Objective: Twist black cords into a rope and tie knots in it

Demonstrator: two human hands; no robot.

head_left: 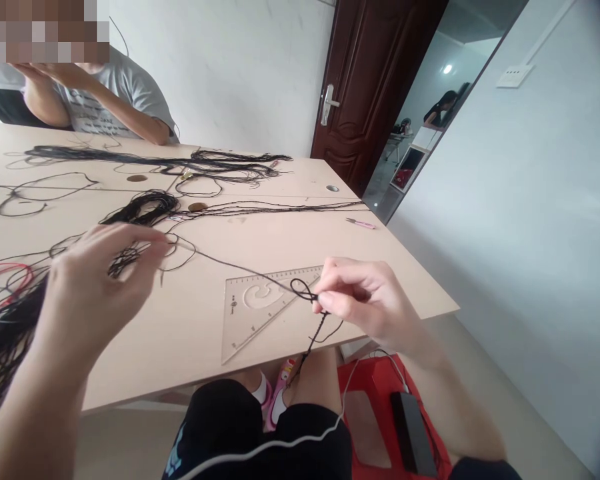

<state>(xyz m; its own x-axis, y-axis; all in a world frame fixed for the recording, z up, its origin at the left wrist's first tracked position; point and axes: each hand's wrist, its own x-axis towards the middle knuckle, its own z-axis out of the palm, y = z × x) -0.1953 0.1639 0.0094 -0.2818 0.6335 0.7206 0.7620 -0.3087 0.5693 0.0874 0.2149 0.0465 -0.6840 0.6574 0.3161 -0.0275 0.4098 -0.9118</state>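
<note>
A thin black cord [230, 264] stretches between my two hands above the table. Thumb and fingertips of my left hand [105, 280] pinch its far end. My right hand [363, 297] is closed on the cord where a small loop [303, 289] stands out to the left of the fingertips. Below that hand a braided length [313, 343] hangs past the table's front edge toward my lap. A clear set square [233, 320] lies on the table beneath the cord.
Coiled black cords [145, 205] and a long bundle [105, 156] lie across the table [410, 280]. Pink thread snips [361, 223] rest at the right. Across the table sits a person [125, 87]. A red stool [353, 380] holding a black power bank [413, 433] stands below, right.
</note>
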